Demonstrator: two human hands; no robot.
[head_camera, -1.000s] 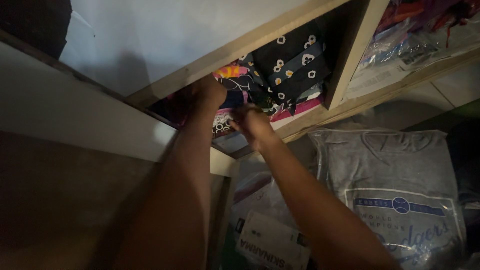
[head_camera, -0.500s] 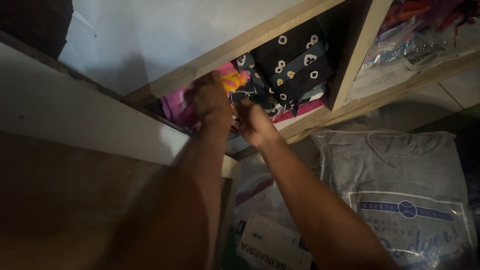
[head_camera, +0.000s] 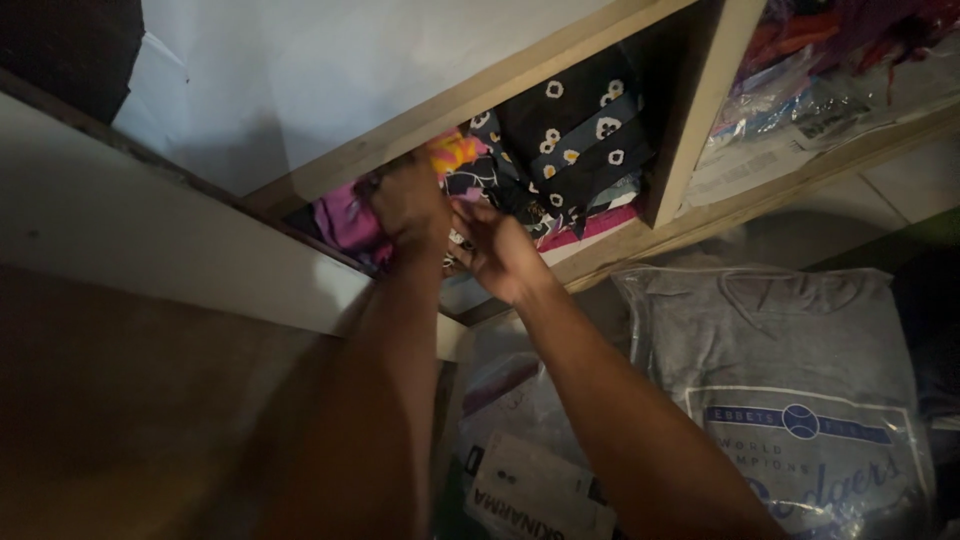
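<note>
My left hand (head_camera: 408, 203) is closed on a bright pink and yellow patterned cloth (head_camera: 345, 215) at the mouth of a wooden shelf compartment (head_camera: 470, 100). My right hand (head_camera: 492, 250) sits just right of it, fingers curled into the same bundle of folded cloth. Behind them lies a stack of dark folded fabric with white flower prints (head_camera: 580, 135). Both forearms reach up from the bottom of the view and hide the lower front of the stack.
A wooden divider (head_camera: 700, 100) separates a second compartment holding plastic-wrapped items (head_camera: 810, 90). Below the shelf lies a grey printed shirt in a clear bag (head_camera: 790, 370) and smaller packets (head_camera: 530, 480). A pale panel (head_camera: 150, 230) runs along the left.
My left hand has pulled back out of the compartment, drawing the pink cloth toward the left edge. My right hand shifted slightly left and lower.
</note>
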